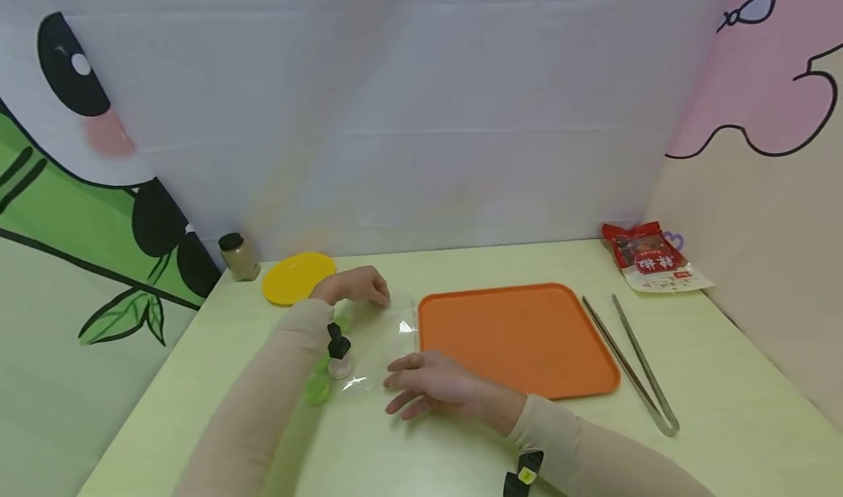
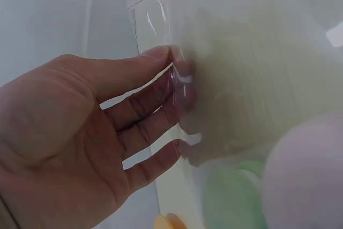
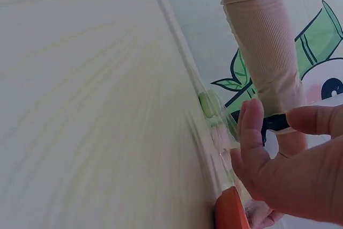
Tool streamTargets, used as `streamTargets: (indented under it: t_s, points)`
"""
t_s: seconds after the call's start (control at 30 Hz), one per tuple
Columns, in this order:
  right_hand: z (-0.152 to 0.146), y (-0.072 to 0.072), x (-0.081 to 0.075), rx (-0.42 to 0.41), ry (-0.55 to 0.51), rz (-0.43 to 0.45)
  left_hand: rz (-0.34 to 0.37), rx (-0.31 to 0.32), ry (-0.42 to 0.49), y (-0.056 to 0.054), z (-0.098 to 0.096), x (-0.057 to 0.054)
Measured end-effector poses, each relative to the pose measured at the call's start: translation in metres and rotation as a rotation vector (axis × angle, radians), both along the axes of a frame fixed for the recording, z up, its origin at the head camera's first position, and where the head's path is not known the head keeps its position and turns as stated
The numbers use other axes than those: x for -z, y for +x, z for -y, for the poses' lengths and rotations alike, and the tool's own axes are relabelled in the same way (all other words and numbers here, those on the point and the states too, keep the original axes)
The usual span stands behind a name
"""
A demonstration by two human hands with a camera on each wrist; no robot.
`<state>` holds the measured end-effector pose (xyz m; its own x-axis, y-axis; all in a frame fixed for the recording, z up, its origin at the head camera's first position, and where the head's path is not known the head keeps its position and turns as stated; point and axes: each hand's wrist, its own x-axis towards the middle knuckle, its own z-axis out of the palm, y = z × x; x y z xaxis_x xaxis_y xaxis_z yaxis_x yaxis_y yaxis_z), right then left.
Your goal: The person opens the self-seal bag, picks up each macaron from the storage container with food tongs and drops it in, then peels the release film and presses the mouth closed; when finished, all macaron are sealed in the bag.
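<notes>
Clear plastic film (image 1: 378, 343) lies on the table left of the orange tray (image 1: 516, 339). My left hand (image 1: 356, 285) pinches its far edge between thumb and fingers, and the left wrist view shows the fingers through the transparent film (image 2: 230, 79). Several round pieces line the film's left side: a green one (image 1: 318, 389) at the near end and a pale pink one (image 1: 339, 367) further along. Part of that row is hidden by my left wrist. My right hand (image 1: 437, 383) hovers by the film's near right corner, fingers spread and holding nothing.
A yellow plate (image 1: 298, 277) and a dark-lidded jar (image 1: 239, 257) stand at the back left. Long metal tongs (image 1: 658, 405) lie right of the tray. In the back right corner is a red and white food packet (image 1: 653, 258), near the wall.
</notes>
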<state>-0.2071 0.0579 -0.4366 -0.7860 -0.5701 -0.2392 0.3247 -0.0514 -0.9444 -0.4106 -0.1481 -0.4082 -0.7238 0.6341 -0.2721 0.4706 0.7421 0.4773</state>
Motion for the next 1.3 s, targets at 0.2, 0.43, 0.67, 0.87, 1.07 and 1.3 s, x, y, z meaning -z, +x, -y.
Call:
streamTargets:
  t_s: [0.2,0.43,0.67,0.87,1.07,1.3]
  points:
    - [0.003,0.005,-0.001,0.062,0.054,-0.085,0.087,-0.103,0.193,0.001,0.019,0.010]
    - [0.004,0.004,-0.005,0.230,0.279,-0.335,0.177,-0.189,0.492,0.014,0.057,0.013]
    - [-0.009,-0.014,-0.008,0.326,0.473,-0.778,0.124,-0.238,0.722,0.037,0.084,-0.006]
    - [-0.020,-0.029,-0.019,0.421,0.610,-1.094,-0.008,-0.243,0.846,0.066,0.090,-0.025]
    - [-0.034,-0.031,-0.048,0.418,0.492,-1.245,-0.132,-0.249,1.010,0.097,0.090,-0.047]
    - [-0.049,-0.025,-0.089,0.403,0.221,-1.618,-0.291,-0.190,1.210,0.142,0.089,-0.086]
